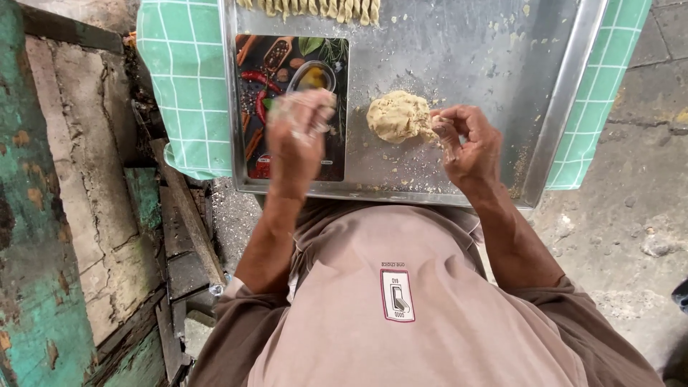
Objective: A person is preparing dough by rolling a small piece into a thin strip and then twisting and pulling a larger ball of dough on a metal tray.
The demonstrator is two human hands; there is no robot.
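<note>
On the steel tray, we saw the lump of pale dough sitting near the middle, crumbs scattered round it. Our right hand was at its right edge, fingertips pinched shut on a bit of the dough. Our left hand hovered over the printed board with its spice pictures, fingers curled and blurred; whether they gripped anything we couldn't tell. Along the tray's far edge lay a row of twisted dough pieces. A green checked cloth lay beneath the tray.
</note>
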